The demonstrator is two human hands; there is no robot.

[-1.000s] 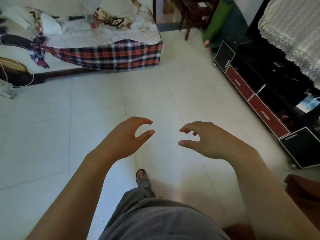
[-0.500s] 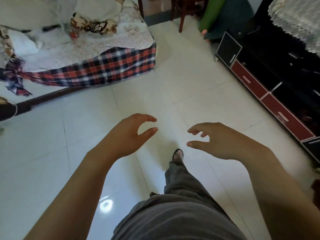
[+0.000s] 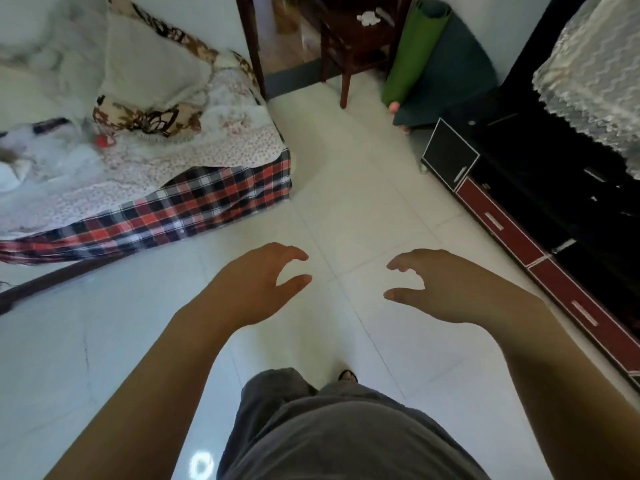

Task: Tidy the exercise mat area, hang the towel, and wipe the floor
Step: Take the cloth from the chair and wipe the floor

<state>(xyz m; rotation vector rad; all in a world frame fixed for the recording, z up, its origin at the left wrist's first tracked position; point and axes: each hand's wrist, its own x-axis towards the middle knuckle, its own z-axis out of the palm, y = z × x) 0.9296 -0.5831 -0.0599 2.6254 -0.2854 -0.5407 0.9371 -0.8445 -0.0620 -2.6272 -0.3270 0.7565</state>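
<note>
Since the frame a second before, I had moved forward across the floor: the bed and the black cabinet had drawn nearer, and the far corner of the room had come fully into view. My left hand and right hand were held out in front of me just as before, both loosely spread with curled fingers and thumbs apart, grasping nothing. The floor was pale glossy tile with thin joints, and a ceiling light glinted off it near the bottom edge. One rolled green exercise mat stood tilted against the far wall, in the corner between a dark wooden chair and the cabinet, with a dark teal mat or cloth just behind it. I counted two red drawer fronts along the cabinet's lower edge and one lace cover draped over its top. The bed on my left carried a plaid sheet, a floral quilt and crumpled white bedding. I could not pick out a towel anywhere.
</note>
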